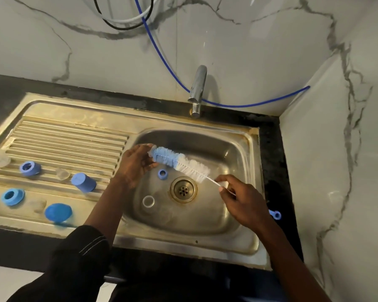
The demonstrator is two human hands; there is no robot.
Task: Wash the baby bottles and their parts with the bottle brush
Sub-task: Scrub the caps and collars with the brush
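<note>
One: Two things could go wrong with the bottle brush point(179, 163). It is held up over the middle of the sink basin point(227, 216), and its blue tip is pushed against a small pale part point(151, 149).

Two: What could go wrong?

One: The pale part could slip out and drop into the basin. It is tiny, and I think it is wet. And the thin white handle could bend or twist, because only fingertips hold it.

Two: Which hand has the part?

One: The left hand point(135, 164). Its fingers are curled close round the part, so I cannot tell which bottle part it is.

Two: And the other hand?

One: The right hand point(242, 203) pinches the handle between thumb and fingers, just right of the drain point(183, 190). Those fingers are almost closed.

Two: What is under the brush?

One: A blue ring point(162, 174) lies just left of the drain. A clear ring point(148, 201) lies nearer us. Both are on the basin floor.

Two: And further out?

One: On the drainboard point(63, 138) to the left lie a blue collar point(30, 168) and a blue cap point(84, 182), with more like them nearer us. The tap point(198, 90) stands at the far edge. I see no water coming out.
</note>
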